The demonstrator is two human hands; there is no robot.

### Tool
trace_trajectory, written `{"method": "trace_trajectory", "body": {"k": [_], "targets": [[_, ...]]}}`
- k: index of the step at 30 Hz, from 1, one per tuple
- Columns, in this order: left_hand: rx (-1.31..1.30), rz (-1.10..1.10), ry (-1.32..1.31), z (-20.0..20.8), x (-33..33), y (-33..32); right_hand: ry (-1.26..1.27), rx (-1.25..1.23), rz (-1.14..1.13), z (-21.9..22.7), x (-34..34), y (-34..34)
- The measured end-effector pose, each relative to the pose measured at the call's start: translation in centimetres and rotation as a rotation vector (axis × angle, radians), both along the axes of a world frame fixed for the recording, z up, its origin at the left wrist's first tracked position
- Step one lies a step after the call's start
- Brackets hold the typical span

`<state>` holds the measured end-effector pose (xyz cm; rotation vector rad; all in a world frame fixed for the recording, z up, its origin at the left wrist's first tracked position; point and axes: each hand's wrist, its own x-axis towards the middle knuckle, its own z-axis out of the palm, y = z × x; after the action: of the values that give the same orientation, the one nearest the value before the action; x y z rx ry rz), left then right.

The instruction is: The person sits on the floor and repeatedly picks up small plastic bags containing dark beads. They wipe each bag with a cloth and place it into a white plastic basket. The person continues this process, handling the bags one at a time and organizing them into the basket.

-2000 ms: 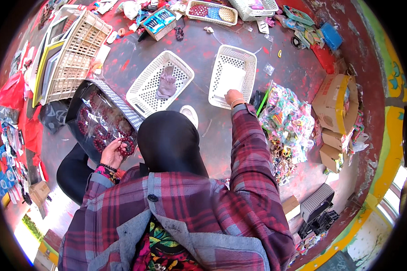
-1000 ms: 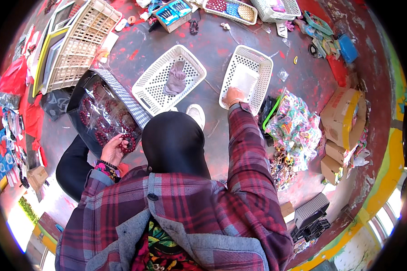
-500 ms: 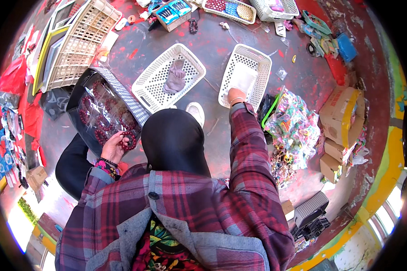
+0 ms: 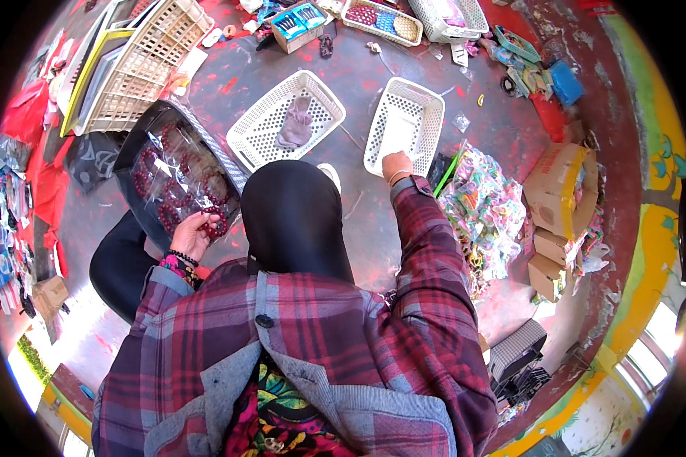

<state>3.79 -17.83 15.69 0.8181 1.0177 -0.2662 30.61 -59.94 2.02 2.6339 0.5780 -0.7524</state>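
Note:
My left hand [image 4: 192, 234] is closed around dark red bead bracelets [image 4: 216, 222], at the near side of a black bin [image 4: 133, 199]. More red beads in clear plastic bags [image 4: 177, 179] fill that bin. My right hand [image 4: 396, 163] has its fingers curled at the near end of a white perforated basket [image 4: 436, 114]. That basket holds a flat white piece [image 4: 399, 128]; the fingertips are partly hidden. To its left stands another white basket [image 4: 244, 131], with a crumpled greyish-purple cloth item [image 4: 294, 123] in it.
My bent knee [image 4: 293, 217] rises between the bin and the right basket. A heap of colourful bagged items [image 4: 484, 206] lies right of my right arm, with cardboard boxes [image 4: 560, 190] beyond. A beige crate [image 4: 141, 68] leans at far left. More trays [image 4: 381, 21] stand at the back.
The view has shifted slightly. My right hand has drawn back from inside the right basket to its near end, with fingers more curled. My left hand stays at the beads.

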Motion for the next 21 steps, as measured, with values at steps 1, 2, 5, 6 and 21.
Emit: {"method": "trace_trajectory", "body": {"k": [1, 2, 5, 6, 21], "targets": [[-0.011, 0.005, 0.018, 0.1, -0.4, 0.1, 0.035, -0.01, -0.004, 0.2, -0.4, 0.1], [-0.044, 0.002, 0.033, 0.2, -0.6, 0.3, 0.036, 0.011, -0.019, 0.2, -0.7, 0.1], [-0.126, -0.014, 0.03, 0.7, -0.7, 0.5, 0.022, 0.061, -0.009, -0.2, -1.7, 0.2], [-0.121, -0.02, -0.007, 0.9, -0.6, 0.4, -0.005, 0.083, -0.008, -0.3, -2.0, 0.3], [-0.124, -0.048, -0.104, 2.1, -1.8, 0.7, 0.067, 0.454, -0.287, 0.4, -10.9, 2.4]]}}
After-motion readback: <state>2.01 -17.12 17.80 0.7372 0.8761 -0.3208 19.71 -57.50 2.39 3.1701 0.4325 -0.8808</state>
